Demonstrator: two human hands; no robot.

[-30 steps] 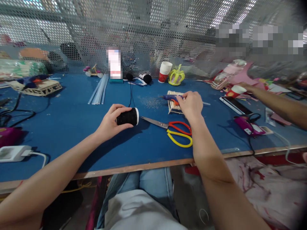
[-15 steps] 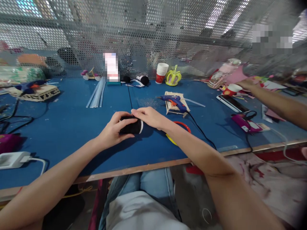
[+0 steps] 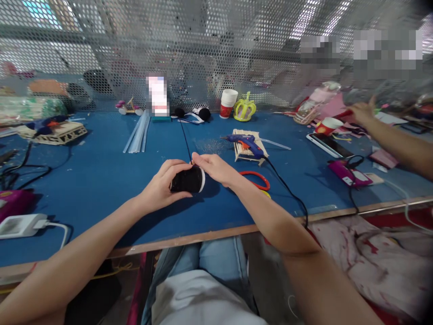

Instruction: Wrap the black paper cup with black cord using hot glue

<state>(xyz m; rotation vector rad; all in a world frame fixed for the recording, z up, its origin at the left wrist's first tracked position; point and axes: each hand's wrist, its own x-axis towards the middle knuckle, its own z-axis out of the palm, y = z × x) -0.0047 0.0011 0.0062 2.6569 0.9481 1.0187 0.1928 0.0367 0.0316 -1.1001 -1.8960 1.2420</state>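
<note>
My left hand (image 3: 160,183) is wrapped around a black-covered cup (image 3: 187,180) that lies on its side, its white rim facing right. A thin black cord (image 3: 186,139) runs from the far side of the table to the top of the cup. At that spot my right hand (image 3: 214,168) is closed, thumb and fingers pinching the cord against or just above the cup. The exact contact is partly hidden by the fingers. Scissors with red and yellow handles (image 3: 262,175) lie beside my right forearm, which covers part of them.
A blue glue gun (image 3: 248,143) rests on a stick rack (image 3: 237,155), its cable trailing to the table edge. Behind are clear glue sticks (image 3: 138,133), stacked paper cups (image 3: 228,101) and a yellow crown-like basket (image 3: 245,109). At right, a co-worker's hand (image 3: 363,113) is near a phone (image 3: 329,145).
My right hand has shifted slightly right with the cord end, and more of the cup's black side shows. The co-worker's hand has moved right and holds something red.
</note>
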